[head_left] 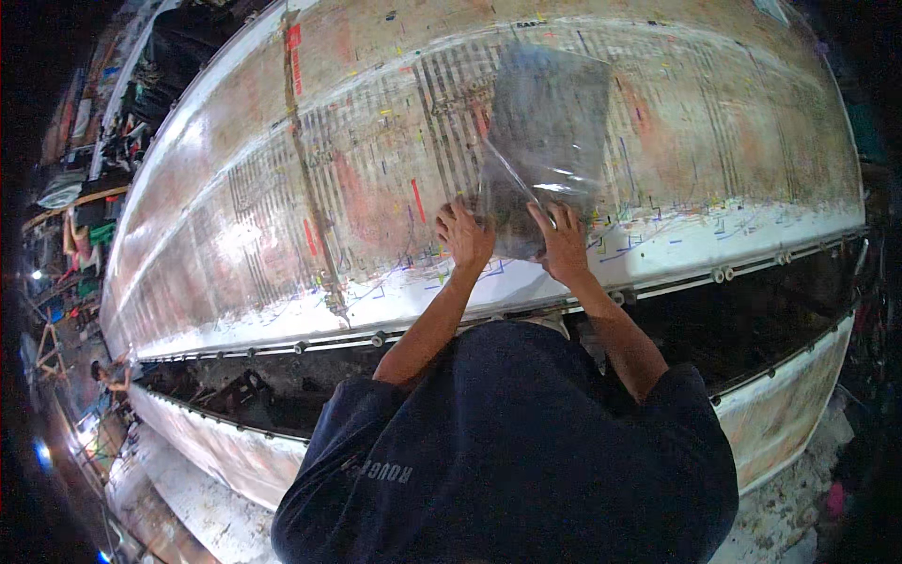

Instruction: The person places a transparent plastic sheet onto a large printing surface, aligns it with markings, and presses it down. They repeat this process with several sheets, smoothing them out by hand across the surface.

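A dark grey, see-through plastic sheet [550, 103], glossy with glare on its lower part, lies on a large curved table top in front of me. Along the lower left edge of the sheet rests my left hand [467, 237], its fingers spread. My right hand [566, 246] lies on the lower right part of the sheet, fingers stretched and apart. From near its index fingertip a thin pale line [510, 169] runs up to the left across the sheet; whether it is a thin stick or a fold edge, I cannot tell.
The table top [376, 169] carries dark stripes, red smudges and coloured marks, with a white strip [413, 293] nearest me. A rail [658, 289] with small round fittings follows its near edge. Another pale surface [225, 442] lies beyond a dark gap. Another person [113, 376] is far left.
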`<state>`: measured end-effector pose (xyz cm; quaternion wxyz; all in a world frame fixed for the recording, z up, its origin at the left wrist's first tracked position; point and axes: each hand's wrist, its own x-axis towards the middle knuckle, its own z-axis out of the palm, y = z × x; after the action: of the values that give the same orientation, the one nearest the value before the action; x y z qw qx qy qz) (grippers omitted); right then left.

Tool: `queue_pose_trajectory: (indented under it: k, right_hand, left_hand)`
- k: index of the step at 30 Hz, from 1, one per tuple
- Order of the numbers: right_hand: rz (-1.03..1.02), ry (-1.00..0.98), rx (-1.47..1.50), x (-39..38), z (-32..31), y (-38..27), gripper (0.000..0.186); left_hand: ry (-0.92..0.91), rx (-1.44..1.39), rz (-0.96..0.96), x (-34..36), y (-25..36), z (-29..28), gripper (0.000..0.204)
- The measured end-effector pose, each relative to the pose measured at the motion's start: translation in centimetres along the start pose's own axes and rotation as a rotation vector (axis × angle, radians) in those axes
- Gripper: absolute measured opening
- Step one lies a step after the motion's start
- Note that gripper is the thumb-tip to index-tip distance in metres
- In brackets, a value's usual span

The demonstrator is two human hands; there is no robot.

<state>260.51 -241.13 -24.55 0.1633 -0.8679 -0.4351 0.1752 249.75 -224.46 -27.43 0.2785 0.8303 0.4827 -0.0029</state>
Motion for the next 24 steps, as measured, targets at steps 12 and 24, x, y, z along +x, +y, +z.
queue_pose_trajectory:
  k: [12, 24]
  right_hand:
    - [0.145, 0.249, 0.558, 0.9, 5.2, 5.0, 0.035]
    - [0.318, 0.151, 0.320, 0.0, 0.0, -0.6, 0.073]
  left_hand:
    - [0.047, -0.411, -0.710, 3.5, -1.5, -2.8, 0.079]
    - [-0.213, -1.873, -1.014, 1.3, -8.8, -1.2, 0.035]
